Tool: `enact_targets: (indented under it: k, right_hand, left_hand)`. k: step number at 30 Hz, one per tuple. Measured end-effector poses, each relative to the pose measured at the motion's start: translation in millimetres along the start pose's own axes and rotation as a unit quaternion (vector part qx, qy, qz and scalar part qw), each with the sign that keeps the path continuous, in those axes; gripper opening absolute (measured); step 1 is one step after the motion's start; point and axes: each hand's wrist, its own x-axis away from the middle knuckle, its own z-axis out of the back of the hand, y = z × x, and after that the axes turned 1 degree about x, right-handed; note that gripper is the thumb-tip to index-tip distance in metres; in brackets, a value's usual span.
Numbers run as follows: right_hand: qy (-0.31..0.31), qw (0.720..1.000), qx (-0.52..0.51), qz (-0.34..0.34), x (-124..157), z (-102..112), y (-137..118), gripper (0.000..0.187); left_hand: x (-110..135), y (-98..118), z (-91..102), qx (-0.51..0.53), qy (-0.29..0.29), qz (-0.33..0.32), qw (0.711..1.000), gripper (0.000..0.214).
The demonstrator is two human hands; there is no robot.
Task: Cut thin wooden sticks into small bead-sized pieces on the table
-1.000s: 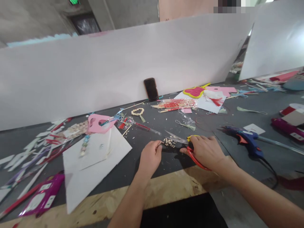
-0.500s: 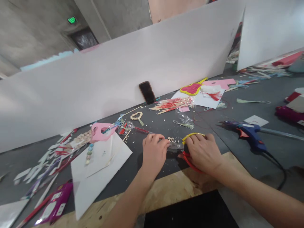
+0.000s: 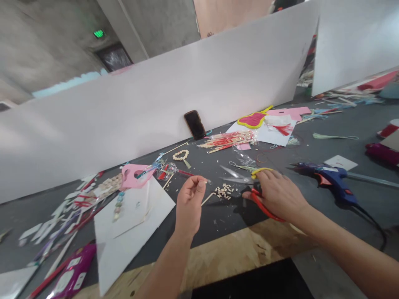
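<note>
My left hand [image 3: 190, 203] is closed in a pinch above the dark table, with a small pale stick piece just showing at its fingertips. A thin pale stick [image 3: 207, 199] lies beside that hand, its lower end partly hidden by it. Scissors [image 3: 238, 178] with one yellow and one red handle are in my right hand [image 3: 279, 193]; their blades are spread and point left. Just below the blades is a pile of short cut stick pieces [image 3: 224, 191], scattered loosely on the table.
A blue glue gun [image 3: 330, 178] lies to the right, its cord trailing down. Bundled red-and-pale sticks [image 3: 229, 140], a phone [image 3: 195, 124] and a bead bracelet [image 3: 181, 155] are at the back. White sheets [image 3: 134, 232] and a pink cutout [image 3: 135, 175] lie left.
The scissors have gone from nearly closed beside my left fingers to spread apart. My left hand has drawn back left and turned, uncovering the pile of pieces.
</note>
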Motion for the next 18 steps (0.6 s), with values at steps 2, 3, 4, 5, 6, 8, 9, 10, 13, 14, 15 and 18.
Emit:
enact_targets:
  k: [2,3,4,5,6,8,9,10,13,14,15,18]
  right_hand:
    - [0.009,0.998,-0.054,-0.009,-7.4,0.2,-0.4,0.041]
    - [0.017,0.996,-0.087,-0.002,-10.8,0.4,-3.5,0.039]
    - [0.027,0.993,-0.117,0.012,-13.8,0.4,-8.3,0.037]
    - [0.037,0.989,-0.141,0.031,-16.5,0.1,-14.2,0.036]
    - [0.044,0.986,-0.156,0.051,-18.8,-0.6,-20.8,0.035]
    - [0.051,0.982,-0.159,0.088,-22.5,-3.6,-33.1,0.035]
    - [0.052,0.982,-0.156,0.099,-23.8,-5.8,-37.9,0.035]
    - [0.054,0.981,-0.152,0.106,-24.5,-8.4,-41.5,0.035]
    - [0.056,0.983,-0.139,0.111,-23.2,-16.1,-44.6,0.036]
    - [0.053,0.984,-0.131,0.111,-21.7,-18.2,-44.0,0.037]
    - [0.051,0.985,-0.122,0.112,-19.7,-19.8,-42.9,0.038]
    - [0.041,0.988,-0.102,0.113,-13.5,-22.9,-39.5,0.041]
  left_hand:
    - [-1.1,-1.2,0.8,0.17,-0.019,0.094,0.981,0.016]
    - [-1.6,-2.8,0.2,0.233,-0.03,0.127,0.964,0.017]
    - [-1.9,-4.8,-0.7,0.279,-0.036,0.157,0.947,0.018]
    - [-2.0,-7.0,-1.7,0.313,-0.037,0.18,0.932,0.019]
    - [-2.0,-9.2,-2.4,0.338,-0.036,0.197,0.92,0.019]
    - [-1.7,-12.7,-2.9,0.372,-0.035,0.213,0.903,0.021]
    - [-1.4,-14.0,-2.6,0.382,-0.036,0.215,0.898,0.022]
    - [-0.9,-14.9,-2.2,0.389,-0.041,0.216,0.895,0.023]
    - [1.7,-17.5,-2.6,0.395,-0.053,0.228,0.888,0.021]
    - [2.8,-18.5,-3.6,0.396,-0.052,0.235,0.886,0.021]
    - [4.1,-19.8,-5.0,0.399,-0.05,0.243,0.883,0.02]
    - [7.2,-23.8,-9.8,0.411,-0.053,0.268,0.869,0.02]
